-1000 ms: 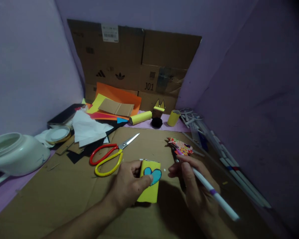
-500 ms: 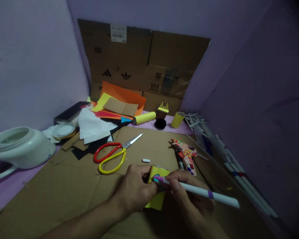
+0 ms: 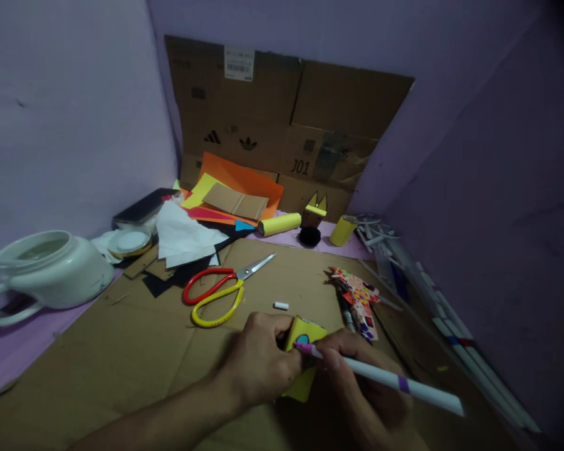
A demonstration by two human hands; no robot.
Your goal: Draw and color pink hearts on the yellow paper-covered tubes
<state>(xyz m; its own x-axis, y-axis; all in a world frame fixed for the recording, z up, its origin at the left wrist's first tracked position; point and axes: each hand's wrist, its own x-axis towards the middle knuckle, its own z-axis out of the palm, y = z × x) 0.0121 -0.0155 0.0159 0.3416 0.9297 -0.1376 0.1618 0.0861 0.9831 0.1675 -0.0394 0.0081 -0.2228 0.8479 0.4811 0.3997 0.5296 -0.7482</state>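
Observation:
My left hand (image 3: 263,360) is closed on a piece covered in yellow paper (image 3: 303,388), low in the middle of the view. A blue oval with a dark outline (image 3: 302,339) shows on its upper part. In my right hand (image 3: 366,382) is a white felt-tip marker (image 3: 425,391) with a purple band, gripped like a pen. Its pink tip (image 3: 301,346) meets the yellow paper just below and left of the oval. A small white cap (image 3: 281,305) lies beyond my hands. My fingers hide part of the yellow piece.
Scissors with red and yellow handles (image 3: 216,297) lie on the cardboard sheet (image 3: 136,363). To the left stands a white teapot (image 3: 70,272). Coloured paper (image 3: 244,175) and yellow rolls (image 3: 279,224) lie at the back. A patterned pouch (image 3: 357,294) with pens is on the right.
The whole view has shifted, so things sit slightly farther right. The marker's tip has moved from the blue oval to just below its left edge. Both hands keep their hold.

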